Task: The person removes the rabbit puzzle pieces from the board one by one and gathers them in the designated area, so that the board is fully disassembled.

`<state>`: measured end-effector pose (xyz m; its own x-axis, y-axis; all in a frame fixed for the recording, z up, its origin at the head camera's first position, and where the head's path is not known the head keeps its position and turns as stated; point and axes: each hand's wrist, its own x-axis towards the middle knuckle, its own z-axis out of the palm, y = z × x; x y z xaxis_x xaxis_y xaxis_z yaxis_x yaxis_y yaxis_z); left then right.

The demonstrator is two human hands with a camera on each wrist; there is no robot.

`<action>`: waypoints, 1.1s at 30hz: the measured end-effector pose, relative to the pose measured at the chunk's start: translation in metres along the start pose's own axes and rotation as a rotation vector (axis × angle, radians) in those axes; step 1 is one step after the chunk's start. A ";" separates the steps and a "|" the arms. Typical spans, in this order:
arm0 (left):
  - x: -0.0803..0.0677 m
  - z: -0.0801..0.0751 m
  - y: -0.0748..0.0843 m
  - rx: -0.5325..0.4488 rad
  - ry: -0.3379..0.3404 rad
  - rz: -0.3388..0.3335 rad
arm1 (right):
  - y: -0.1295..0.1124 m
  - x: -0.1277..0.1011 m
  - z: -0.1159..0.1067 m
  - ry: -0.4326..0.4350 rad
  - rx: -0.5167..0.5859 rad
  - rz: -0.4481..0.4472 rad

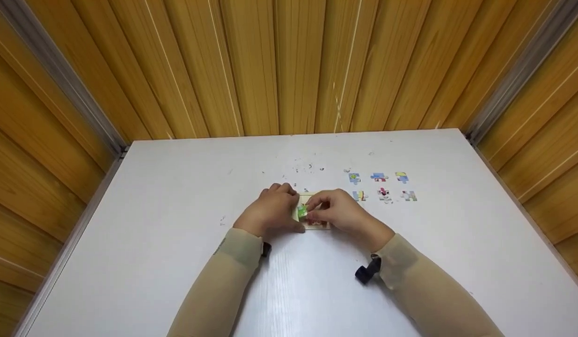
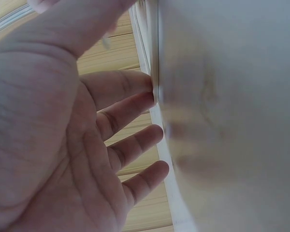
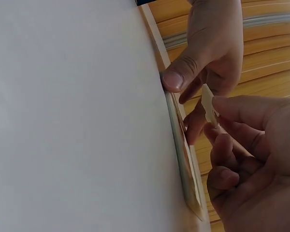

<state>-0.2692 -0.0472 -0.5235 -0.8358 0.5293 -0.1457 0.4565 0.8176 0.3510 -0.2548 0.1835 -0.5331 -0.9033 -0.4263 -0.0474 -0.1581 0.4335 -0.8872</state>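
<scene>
While both hands meet at the middle of the white table, they cover most of what lies under them. The left hand rests on the left edge of a small puzzle board; only a thin strip of the board's near edge and a corner at the far side show in the head view. From the right wrist view the left thumb presses down at the board's edge, and the left wrist view shows the fingers fairly straight, their tips against the board's rim, which is blurred there. Whether those fingers curl under the board cannot be told.

The right hand pinches a puzzle piece between thumb and forefinger, the other fingers curled in. Green shows on the piece from above; from the right wrist view only its pale back is seen, held just above the board and not clearly touching it. The picture on the board is too hidden to make out.

Six loose pieces lie in two rows of three to the right of the hands, apart from the board. Their prints are too small to read. Wood panelling closes in the table on three sides, and both sleeves run out of the bottom of the head view.
</scene>
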 end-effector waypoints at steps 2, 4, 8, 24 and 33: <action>0.000 0.000 -0.001 0.002 0.000 -0.005 | -0.004 -0.001 -0.004 0.008 -0.029 -0.004; 0.002 0.001 0.000 0.009 0.001 -0.003 | -0.008 -0.003 -0.010 0.019 -0.059 -0.015; 0.003 0.002 0.001 0.029 -0.001 -0.002 | -0.011 -0.013 -0.021 0.017 -0.085 -0.042; 0.001 0.000 -0.001 0.006 0.002 -0.029 | 0.002 -0.064 -0.069 0.127 -0.191 -0.054; 0.002 0.002 0.000 0.005 0.001 -0.019 | 0.017 -0.075 -0.085 0.175 -0.182 -0.020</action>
<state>-0.2701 -0.0460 -0.5254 -0.8444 0.5138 -0.1515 0.4425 0.8285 0.3433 -0.2234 0.2902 -0.5056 -0.9522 -0.2989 0.0635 -0.2313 0.5690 -0.7892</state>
